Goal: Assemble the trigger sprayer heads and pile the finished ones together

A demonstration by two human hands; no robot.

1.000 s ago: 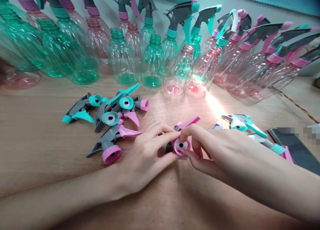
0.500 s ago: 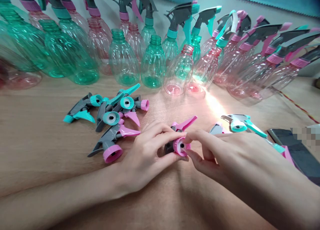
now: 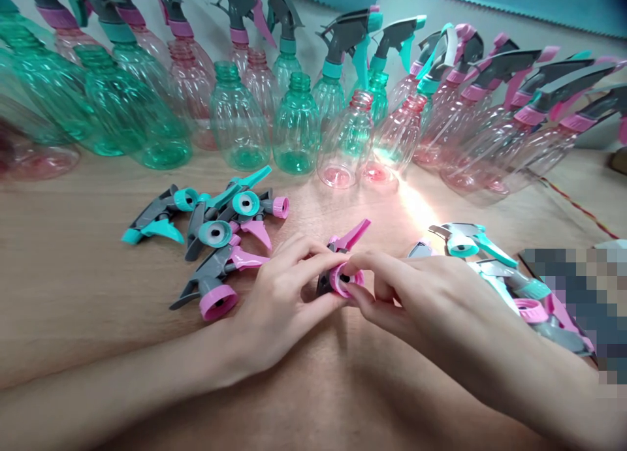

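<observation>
A grey and pink trigger spray head (image 3: pixel 336 280) is held low over the table, its pink collar turned toward me and its pink trigger pointing up and right. My left hand (image 3: pixel 287 294) grips its grey body between thumb and fingers. With thumb and forefinger, my right hand (image 3: pixel 431 304) pinches the pink collar, the fingertips at its opening. Those fingertips partly cover the inside of the collar. Left of my hands lies a pile of turquoise and pink spray heads (image 3: pixel 215 233). Further spray heads (image 3: pixel 463 247) lie beyond and beside my right hand.
Clear green bottles (image 3: pixel 296 128) and pink bottles (image 3: pixel 345 144) stand in rows along the back, several capped with spray heads, others open-necked. A dark flat object (image 3: pixel 553 268), partly blurred out, lies at the right. A red and yellow twisted cord (image 3: pixel 580 206) runs behind it.
The spray head and both hands have shifted slightly left. My right thumb and forefinger have moved further over the collar's opening. More spray heads show beside my right forearm.
</observation>
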